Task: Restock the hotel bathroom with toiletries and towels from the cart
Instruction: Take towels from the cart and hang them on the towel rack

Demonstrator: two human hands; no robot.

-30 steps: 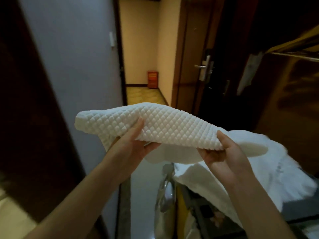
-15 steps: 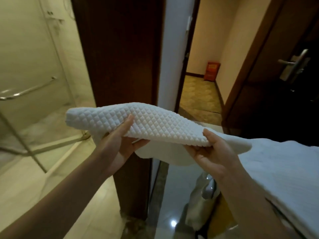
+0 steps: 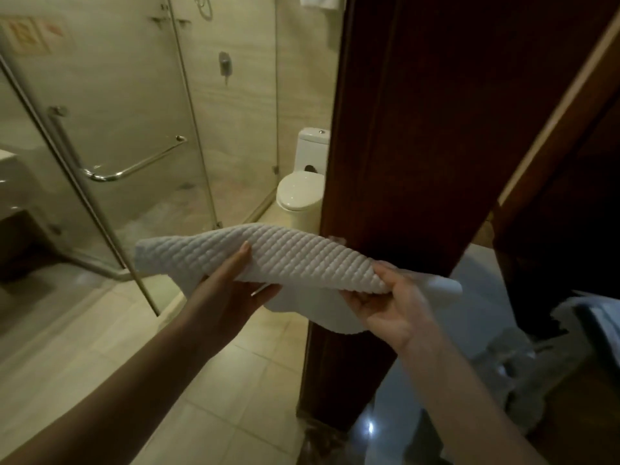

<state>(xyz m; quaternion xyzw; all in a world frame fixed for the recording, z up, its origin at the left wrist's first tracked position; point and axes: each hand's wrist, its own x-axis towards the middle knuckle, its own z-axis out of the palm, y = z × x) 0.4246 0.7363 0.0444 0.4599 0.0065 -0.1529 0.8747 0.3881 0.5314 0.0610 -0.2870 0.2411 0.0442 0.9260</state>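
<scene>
At bathroom doorway, folded white quilted towel (image 3: 288, 260) is gripped by left hand (image 3: 231, 290) and right hand (image 3: 392, 307); nothing placed yet, restocking judged barely begun.

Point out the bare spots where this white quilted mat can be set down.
Widest free patch: the beige tiled floor between the glass shower enclosure and the dark wooden door frame. The white toilet, lid closed, is bare on top too. Tight: the gap between toilet and glass. The left hand and right hand grip the white quilted mat.
</scene>
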